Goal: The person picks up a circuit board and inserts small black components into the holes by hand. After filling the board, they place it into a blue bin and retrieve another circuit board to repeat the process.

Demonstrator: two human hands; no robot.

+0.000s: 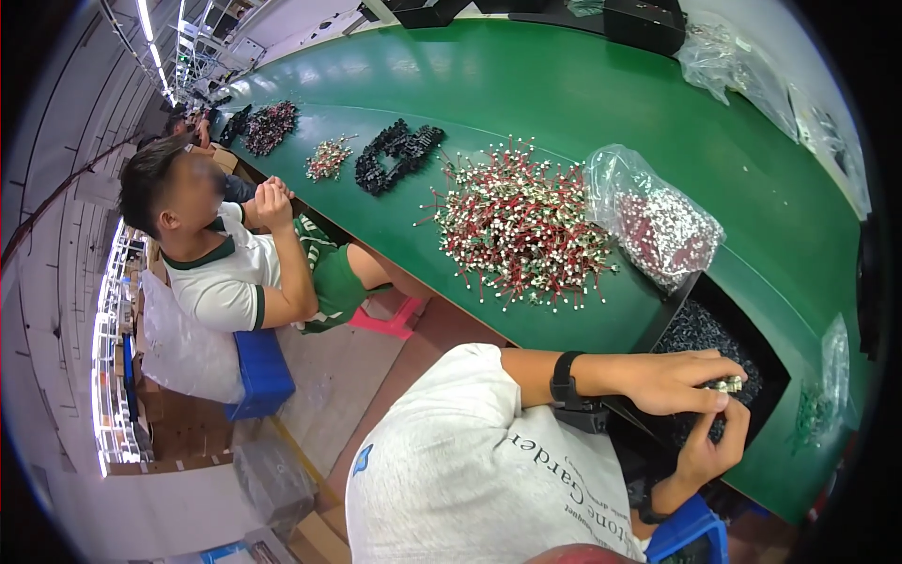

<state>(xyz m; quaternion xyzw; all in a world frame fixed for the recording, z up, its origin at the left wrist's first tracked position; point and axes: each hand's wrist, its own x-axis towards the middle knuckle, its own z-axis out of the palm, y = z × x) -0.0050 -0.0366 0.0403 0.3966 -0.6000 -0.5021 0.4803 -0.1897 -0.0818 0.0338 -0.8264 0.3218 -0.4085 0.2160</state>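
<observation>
My left hand [669,382], with a black strap at the wrist, pinches a small pale green and gold-coloured part [725,384] between thumb and fingers. Just below it is my right hand [714,453], its fingers bent and a fingertip meeting the left thumb; what it grips, if anything, is hidden. Both hands are over a black box [772,362] with many small dark pieces in it. Left of the box a large heap of short red and black wires with white connectors [526,226] lies on the green table [601,94]. A clear plastic bag [658,221] of similar white-ended pieces leans beside the heap.
A coil of black parts [399,155] and a smaller wire heap [329,158] lie farther left. A co-worker [221,254] sits at the table's left edge. Another clear bag [832,385] lies at the right, and a blue bin [691,531] stands below my right arm.
</observation>
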